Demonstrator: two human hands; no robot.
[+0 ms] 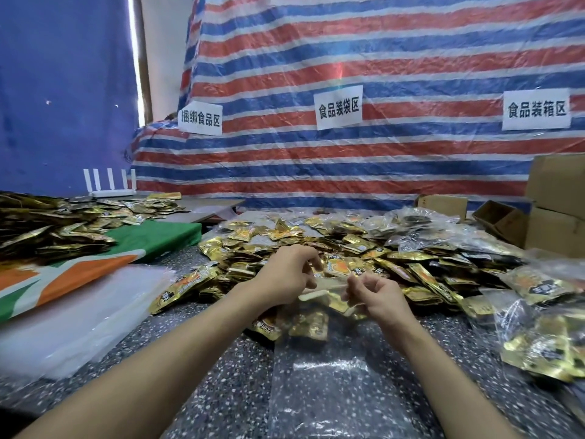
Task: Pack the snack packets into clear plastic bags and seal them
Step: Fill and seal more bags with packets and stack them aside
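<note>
We look down on a dark speckled stone bench [221, 359], where two bare forearms reach forward. Between the hands lies a long clear plastic bag [319, 381], flat on the bench, with its open mouth at the far end. The left hand [286, 274] has its fingers curled and pinches the mouth's upper edge. The right hand [378, 296] is curled too and pinches the same edge just beside it. A few shiny gold foil snack packets [308, 324] sit inside the bag near its mouth.

Just beyond the hands we see a wide loose heap of gold packets [316, 242] spread across the bench. On the right lie filled clear bags of packets [544, 337], and behind them stand brown cardboard boxes [557, 201]. On the left we find a flat stack of empty clear bags [72, 321], resting partly on a green, orange and white cloth [95, 264] that also carries a second heap of packets [47, 223]. A white router with upright antennas [110, 185] stands further back. A red, white and blue striped tarpaulin [348, 58] hangs behind, bearing three white paper signs [338, 107].
</note>
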